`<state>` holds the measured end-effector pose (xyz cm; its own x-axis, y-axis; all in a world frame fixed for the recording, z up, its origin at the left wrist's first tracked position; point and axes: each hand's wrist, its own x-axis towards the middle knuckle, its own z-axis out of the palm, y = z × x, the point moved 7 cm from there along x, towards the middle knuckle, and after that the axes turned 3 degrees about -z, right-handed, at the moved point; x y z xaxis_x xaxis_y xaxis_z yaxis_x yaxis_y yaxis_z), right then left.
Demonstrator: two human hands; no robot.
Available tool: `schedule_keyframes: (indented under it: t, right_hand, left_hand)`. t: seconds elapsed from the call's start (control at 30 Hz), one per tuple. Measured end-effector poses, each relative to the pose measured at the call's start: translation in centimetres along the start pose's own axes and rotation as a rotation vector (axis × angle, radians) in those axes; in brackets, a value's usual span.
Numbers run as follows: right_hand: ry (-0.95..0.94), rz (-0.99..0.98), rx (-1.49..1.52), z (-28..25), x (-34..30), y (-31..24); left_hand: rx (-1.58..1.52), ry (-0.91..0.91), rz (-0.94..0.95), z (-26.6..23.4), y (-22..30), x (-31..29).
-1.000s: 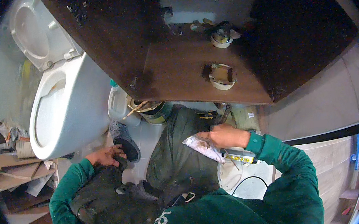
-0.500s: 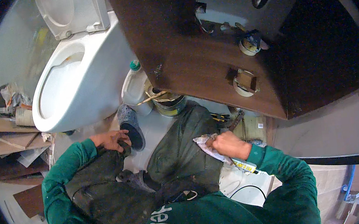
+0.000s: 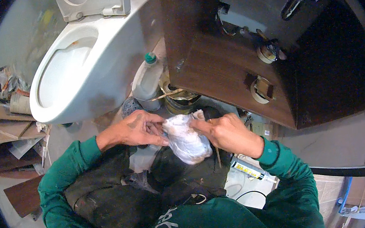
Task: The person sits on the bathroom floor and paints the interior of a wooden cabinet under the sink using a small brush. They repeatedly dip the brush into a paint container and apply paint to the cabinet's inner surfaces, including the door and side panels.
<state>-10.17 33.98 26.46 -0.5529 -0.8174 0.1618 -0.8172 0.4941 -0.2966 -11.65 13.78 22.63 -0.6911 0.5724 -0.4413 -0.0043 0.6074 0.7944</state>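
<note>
A crumpled white rag with brownish stains is held up between my hands, over my dark trousers. My right hand pinches its upper right part, the forefinger pressing into the cloth. At the rag's left edge, my left hand closes thumb and fingers on the fabric; some fingertips are hidden. A thin brownish stick-like thing shows below my right hand; what it belongs to is unclear. Beside my right wrist lies a sealant cartridge with a pale nozzle.
A white toilet with its lid raised stands at left. Next to it are a plastic jug with a green cap and an open can with a stick across it. An open brown cabinet fills the right; boards lie far left.
My left hand has come from my left knee to the rag. My right hand has brought the rag inward from the right thigh, and the cloth now hangs more spread out.
</note>
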Motion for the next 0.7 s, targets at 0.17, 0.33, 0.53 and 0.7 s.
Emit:
schedule_keyframes:
  t: [0.17, 0.33, 0.53, 0.7]
  right_hand:
    - [0.1, -0.01, 0.054, 1.2, 2.4, -1.6]
    - [0.085, -0.096, 0.127, 1.2, 2.9, -2.9]
    - [0.325, 0.194, 0.494, -3.6, -1.9, 2.2]
    - [0.589, 0.883, 0.995, -0.9, -10.2, 6.6]
  left_hand:
    - [-0.058, 0.223, 0.085, -0.8, 2.2, -0.9]
    - [0.127, 0.121, 0.036, -1.3, -0.6, -1.0]
    - [0.323, 0.185, -0.021, -3.2, -3.1, -2.5]
    - [0.05, 0.234, 0.219, -3.5, -2.3, -2.6]
